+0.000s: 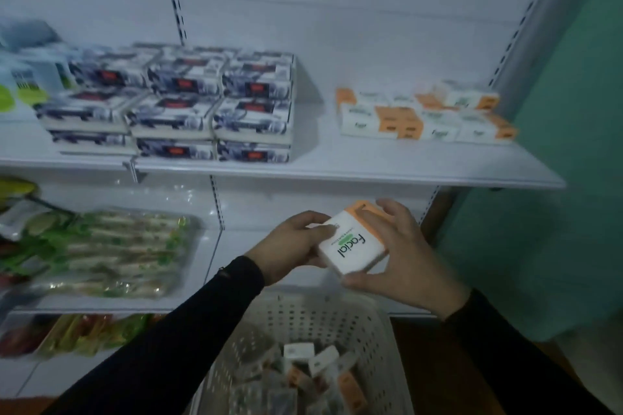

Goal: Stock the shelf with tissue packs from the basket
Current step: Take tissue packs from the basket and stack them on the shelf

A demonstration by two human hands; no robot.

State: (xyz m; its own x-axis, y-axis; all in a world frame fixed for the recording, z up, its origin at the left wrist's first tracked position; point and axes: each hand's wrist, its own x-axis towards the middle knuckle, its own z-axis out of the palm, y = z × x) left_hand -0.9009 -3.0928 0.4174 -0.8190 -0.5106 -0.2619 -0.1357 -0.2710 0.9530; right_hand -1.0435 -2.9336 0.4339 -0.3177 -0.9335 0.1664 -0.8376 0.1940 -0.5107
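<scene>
Far left, upper shelf: pale blue packets with green labels [25,84], blurred, at the picture's left edge.
Upper shelf [337,165]: a white board running across the scene, above both hands.
Blue-and-white tissue packs [175,104]: stacked in three columns on the left part of the upper shelf, red marks on their fronts.
Lower left shelf: a clear-wrapped bundle of green-and-white packets [111,253], lying flat.
Left hand [293,246]: curled round the left end of the held pack, thumb on its top face, black sleeve behind it.
Facial tissue pack [354,242]: white with an orange end and the word "facial", held between both hands, tilted, below the upper shelf and above the basket.
Basket [337,317]: white perforated plastic, near and low, with more small orange-and-white packs [313,367] loose inside.
Right hand [404,253]: fingers over the orange far end, thumb under the near corner, gripping the pack.
Orange-and-white tissue packs [424,114]: a low row lying on the right part of the upper shelf, well apart from the blue stack.
Far right: a green wall [573,178] beside the shelving.
</scene>
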